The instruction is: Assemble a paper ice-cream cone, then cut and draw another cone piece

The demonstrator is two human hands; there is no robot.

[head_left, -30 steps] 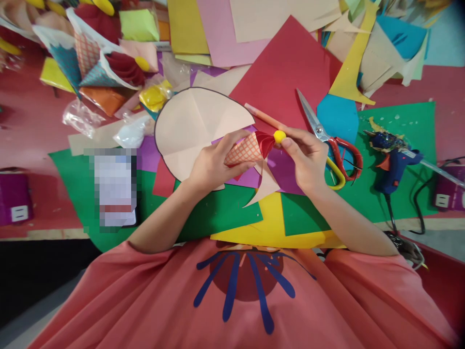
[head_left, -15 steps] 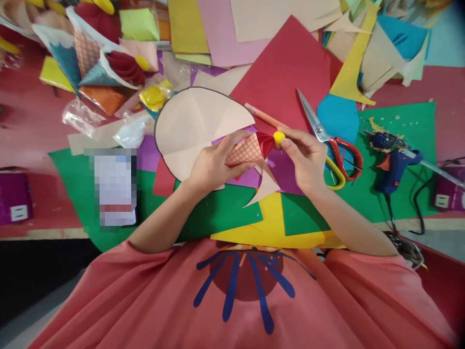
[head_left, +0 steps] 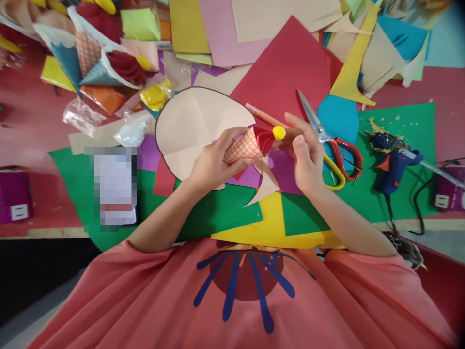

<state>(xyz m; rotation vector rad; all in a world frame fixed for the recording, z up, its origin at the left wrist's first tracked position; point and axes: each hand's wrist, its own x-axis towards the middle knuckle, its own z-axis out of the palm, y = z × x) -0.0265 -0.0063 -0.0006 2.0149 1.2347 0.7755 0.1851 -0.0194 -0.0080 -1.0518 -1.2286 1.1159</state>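
Note:
My left hand (head_left: 218, 157) is wrapped round a paper cone (head_left: 241, 149) with an orange-and-white lattice pattern, its wide end facing right. Dark red ruffled material (head_left: 264, 139) fills the cone's mouth, and a round yellow ball (head_left: 279, 133) sits at its tip. Just right of the ball, my right hand (head_left: 308, 157) is open, thumb and fingers apart, holding nothing. Beneath the left hand lies a large cream paper shape (head_left: 198, 121) with a dark outline. A curved cream paper offcut (head_left: 267, 182) is below the cone.
Scissors (head_left: 327, 135) with red handles and an orange stick (head_left: 265, 114) lie beyond my right hand. A blue glue gun (head_left: 390, 165) with its cord is at the right. A phone (head_left: 114, 189) is at the left. Finished-looking cones (head_left: 92, 58) and bagged clay (head_left: 156, 94) sit upper left.
My right hand has let go of the yellow ball and opened, its fingers spreading slightly right. The cone stays in my left hand, and its ball end has tipped slightly away from me.

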